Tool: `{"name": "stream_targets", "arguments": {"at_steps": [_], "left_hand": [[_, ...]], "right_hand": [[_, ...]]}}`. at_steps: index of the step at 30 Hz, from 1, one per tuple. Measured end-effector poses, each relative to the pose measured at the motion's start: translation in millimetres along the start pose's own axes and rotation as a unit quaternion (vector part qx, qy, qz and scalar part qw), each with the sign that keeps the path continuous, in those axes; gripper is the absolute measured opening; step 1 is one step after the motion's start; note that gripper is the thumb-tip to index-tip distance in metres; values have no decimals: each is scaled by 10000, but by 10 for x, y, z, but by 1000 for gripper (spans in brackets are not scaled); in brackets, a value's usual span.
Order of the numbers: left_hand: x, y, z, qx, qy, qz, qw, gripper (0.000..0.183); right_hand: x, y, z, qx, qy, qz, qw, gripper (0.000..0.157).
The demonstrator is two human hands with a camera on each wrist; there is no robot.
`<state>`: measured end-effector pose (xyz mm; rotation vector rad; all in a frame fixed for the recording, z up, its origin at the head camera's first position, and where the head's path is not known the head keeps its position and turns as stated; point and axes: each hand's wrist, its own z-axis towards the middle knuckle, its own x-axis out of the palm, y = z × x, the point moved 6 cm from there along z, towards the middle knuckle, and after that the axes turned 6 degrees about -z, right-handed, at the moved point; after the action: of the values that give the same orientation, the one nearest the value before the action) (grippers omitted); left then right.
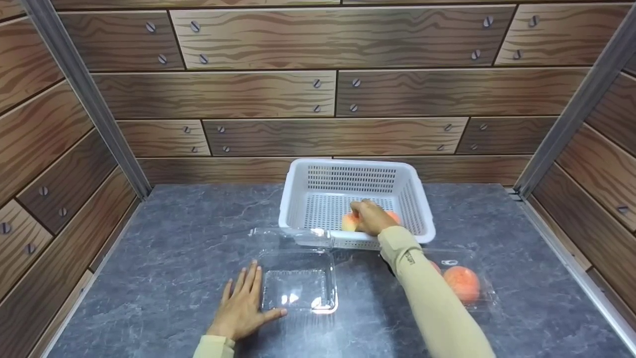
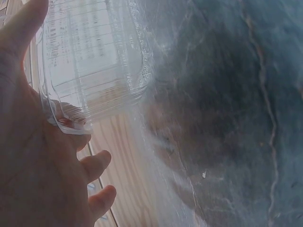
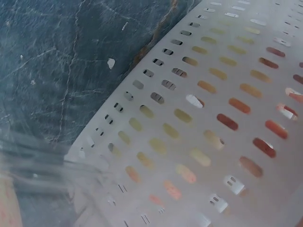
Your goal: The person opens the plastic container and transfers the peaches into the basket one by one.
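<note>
My left hand (image 1: 240, 303) lies with fingers spread along the left side of a clear plastic clamshell box (image 1: 298, 278), its thumb near the front corner. The box's lid (image 1: 290, 237) is folded back toward a white slotted basket (image 1: 286, 209). In the left wrist view the thumb and fingers (image 2: 97, 165) border the clear box (image 2: 90, 52). Reaching into the basket, my right hand (image 1: 372, 217) has its fingers curled down over a yellow-red peach (image 1: 349, 223). Another peach (image 1: 393, 217) shows beside it. Through the basket wall (image 3: 142, 184), the right wrist view shows fruit colours; the hand's grip is hidden there.
Right of the basket, a second clear box (image 1: 489, 293) holds peaches (image 1: 462, 284), partly covered by the right sleeve (image 1: 437, 298). The grey marbled table (image 1: 174, 258) is bounded by wood-patterned walls (image 1: 278, 94) and metal posts (image 1: 89, 99).
</note>
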<state>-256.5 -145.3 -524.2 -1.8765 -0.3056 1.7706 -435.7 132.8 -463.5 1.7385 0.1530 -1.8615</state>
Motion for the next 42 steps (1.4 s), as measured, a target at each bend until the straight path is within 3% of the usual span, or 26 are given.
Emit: {"name": "stream_targets", "arguments": {"at_steps": [5, 11, 19, 27, 36, 42], "left_hand": [[-1, -3, -2, 18, 4, 6, 10000, 113], [7, 10, -2, 6, 26, -37, 10000, 112], [6, 4, -1, -25, 91, -50, 9999, 113], [-18, -5, -7, -81, 123, -12, 9999, 115], [-13, -7, -1, -37, 96, 33, 9999, 114], [-25, -16, 2, -31, 104, 63, 9999, 114]], "right_hand": [[-11, -11, -7, 232, -239, -93, 9994, 20], [-6, -11, -13, 356, -176, -166, 9991, 15], [-33, -30, -56, 353, -197, 14, 9992, 13], [-80, -32, -123, 182, -530, 107, 9984, 9], [-110, -31, -245, 411, -593, 179, 9972, 3], [-151, 21, -308, 221, -911, 293, 9952, 6]]}}
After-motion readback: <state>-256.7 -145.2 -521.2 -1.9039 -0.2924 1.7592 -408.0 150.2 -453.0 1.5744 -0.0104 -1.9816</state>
